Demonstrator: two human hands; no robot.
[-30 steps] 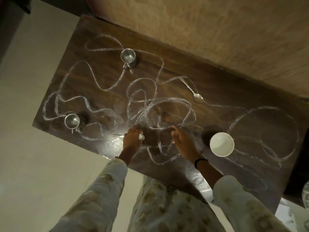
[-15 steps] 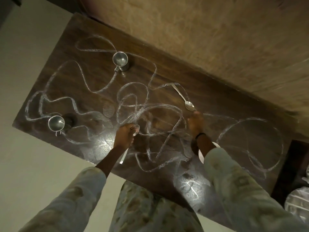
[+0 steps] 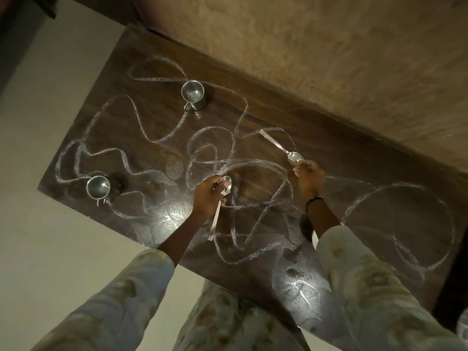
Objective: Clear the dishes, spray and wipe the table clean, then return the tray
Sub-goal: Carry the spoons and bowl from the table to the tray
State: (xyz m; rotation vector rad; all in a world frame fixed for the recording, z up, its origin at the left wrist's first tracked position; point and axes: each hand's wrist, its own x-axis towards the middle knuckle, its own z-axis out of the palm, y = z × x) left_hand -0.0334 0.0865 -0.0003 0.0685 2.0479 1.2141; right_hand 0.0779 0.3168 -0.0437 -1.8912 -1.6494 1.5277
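Two cups stand apart on the left: one (image 3: pixel 193 95) far, one (image 3: pixel 98 189) nr the edge. Our right sleeve (image 3: pixel 359 269) hides most of the bowl (image 3: pixel 314 239). Dark wood surface (image 3: pixel 379 173) w/ white squiggles; tan wall (image 3: pixel 304 46) beyond. Left grip (image 3: pixel 209 196) closed on a spoon (image 3: pixel 222 198); right grip (image 3: pixel 307 174) pinches a 2nd spoon (image 3: pixel 283 148).

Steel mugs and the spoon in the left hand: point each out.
Far steel mug (image 3: pixel 192 91): head view, on its inner bottom.
Near steel mug (image 3: pixel 98 186): head view, on its inner bottom.
Held spoon (image 3: pixel 217 216): head view, on its handle below the left hand (image 3: pixel 207 198).
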